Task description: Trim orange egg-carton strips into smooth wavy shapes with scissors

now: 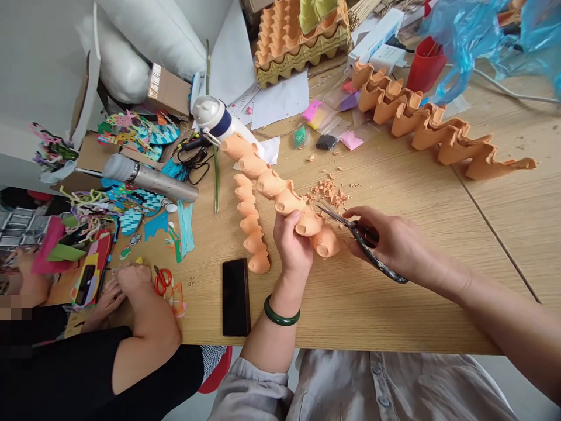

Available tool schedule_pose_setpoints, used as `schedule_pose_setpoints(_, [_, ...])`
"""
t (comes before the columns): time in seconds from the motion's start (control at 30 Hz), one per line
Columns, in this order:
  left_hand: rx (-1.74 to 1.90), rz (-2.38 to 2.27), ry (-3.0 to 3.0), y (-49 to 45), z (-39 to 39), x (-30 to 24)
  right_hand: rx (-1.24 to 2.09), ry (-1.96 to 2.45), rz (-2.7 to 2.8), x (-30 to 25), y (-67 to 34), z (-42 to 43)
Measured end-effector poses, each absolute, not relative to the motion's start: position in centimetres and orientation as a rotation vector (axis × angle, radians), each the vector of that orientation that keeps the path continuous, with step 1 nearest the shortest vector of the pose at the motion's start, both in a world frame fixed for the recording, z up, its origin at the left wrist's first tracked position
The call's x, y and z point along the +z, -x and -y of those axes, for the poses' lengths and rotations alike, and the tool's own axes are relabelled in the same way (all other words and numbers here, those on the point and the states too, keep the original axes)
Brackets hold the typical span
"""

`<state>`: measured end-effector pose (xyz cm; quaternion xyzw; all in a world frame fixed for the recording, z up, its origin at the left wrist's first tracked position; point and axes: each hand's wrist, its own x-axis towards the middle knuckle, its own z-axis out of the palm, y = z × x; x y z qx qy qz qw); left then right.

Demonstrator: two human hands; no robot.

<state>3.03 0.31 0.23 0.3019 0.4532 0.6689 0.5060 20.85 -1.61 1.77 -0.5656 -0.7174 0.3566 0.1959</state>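
My left hand grips an orange egg carton strip, a row of joined cups running up and away to the left. In my right hand is a pair of scissors with dark handles. Its blades point left, close to the strip's near cups. Small orange scraps lie in a pile just beyond the blades. To the left of the held strip, a second orange strip rests on the table.
A black phone lies near the table edge. Longer orange carton strips stand at the right, and stacked egg trays at the back. A white bottle touches the strip's far end. A co-worker's arm and red scissors are at left.
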Motion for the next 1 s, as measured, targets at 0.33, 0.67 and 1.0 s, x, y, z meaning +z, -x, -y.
schedule_pose_setpoints(0.33, [1.533, -1.088, -0.625, -2.8, -0.5, 0.6, 1.205, 1.281, 1.837, 1.6, -21.0, 0.8])
schedule_pose_setpoints(0.67, [1.333, -1.112, -0.449, -2.2, -1.3, 0.7, 1.354, 1.207, 1.690, 1.6, -21.3, -0.1])
schedule_pose_setpoints(1.0, [1.429, -1.000, -0.537, -1.7, -1.1, 1.2, 0.730, 1.143, 2.013, 1.5, -21.2, 0.7])
